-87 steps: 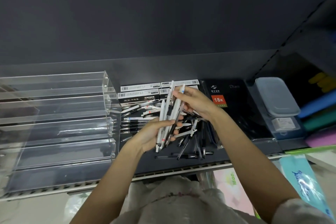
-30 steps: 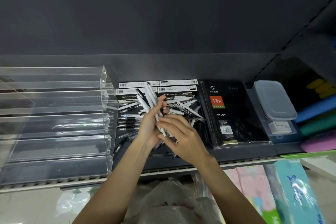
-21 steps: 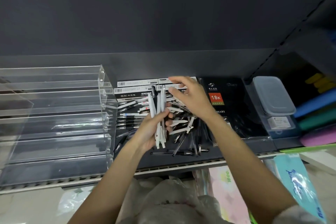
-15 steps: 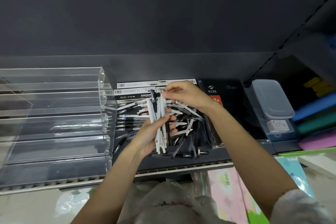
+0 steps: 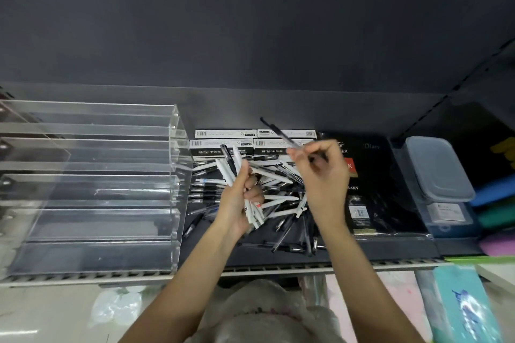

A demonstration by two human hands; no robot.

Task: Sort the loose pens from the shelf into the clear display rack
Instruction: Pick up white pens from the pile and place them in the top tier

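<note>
On the shelf (image 5: 278, 266), the clear rack (image 5: 92, 189) at the left is seen with nothing visible in its tiers. Right beside it, loose pens (image 5: 281, 203) are piled up. A bundle of pens (image 5: 237, 175) is gripped in the left hand (image 5: 239, 198), and one black pen (image 5: 281, 133) is pinched by the right hand (image 5: 320, 172), raised above the pile.
</note>
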